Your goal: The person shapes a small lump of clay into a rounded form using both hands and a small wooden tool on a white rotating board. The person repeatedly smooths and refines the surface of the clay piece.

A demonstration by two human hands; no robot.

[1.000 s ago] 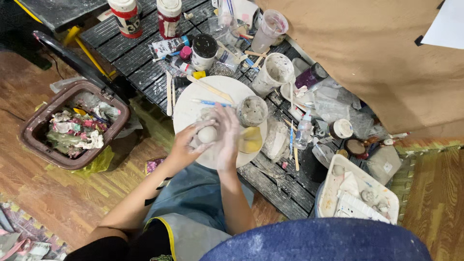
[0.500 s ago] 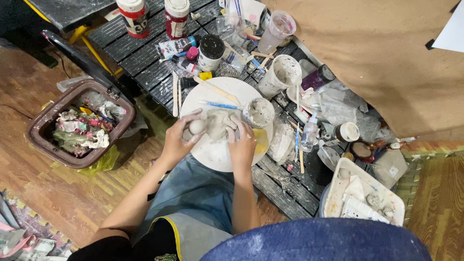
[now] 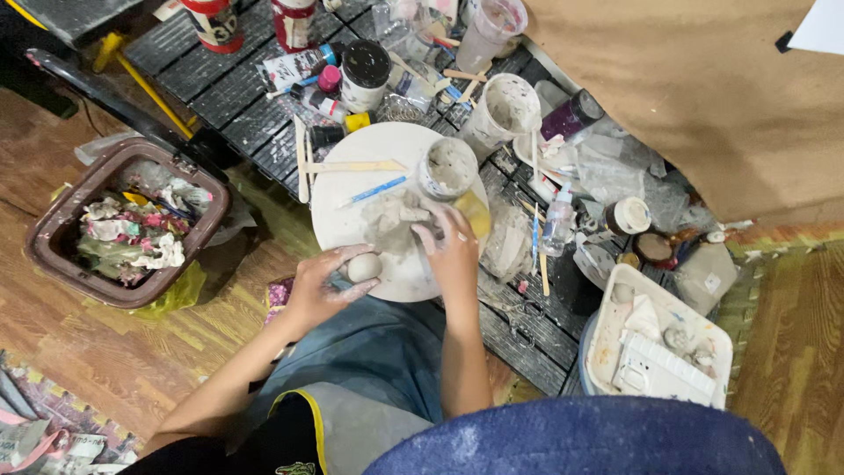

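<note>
My left hand [image 3: 325, 286] holds a small round grey clay ball [image 3: 362, 266] at the near edge of a round white work board [image 3: 347, 198]. My right hand [image 3: 450, 251] rests with its fingertips on a flat lump of wet grey clay [image 3: 393, 220] in the middle of the board. Both hands are smeared with clay. On the board also lie a blue-handled tool [image 3: 374, 190], wooden sticks [image 3: 352, 166] and a clay-stained round tub [image 3: 447, 168]. A yellow sponge [image 3: 475, 214] sits just beyond my right hand.
A low black slatted table [image 3: 220, 75] carries paint jars [image 3: 365, 70], cups [image 3: 505, 109], tubes and plastic bags. A brown bin [image 3: 53, 237] of scraps stands on the wooden floor at left. A white tray [image 3: 615, 321] with clay pieces sits at right. Brown paper [image 3: 686, 79] covers the back right.
My left hand has pulled back with the clay ball toward the board's near edge. My right hand has shifted right onto the flat clay lump. The camera has moved in.
</note>
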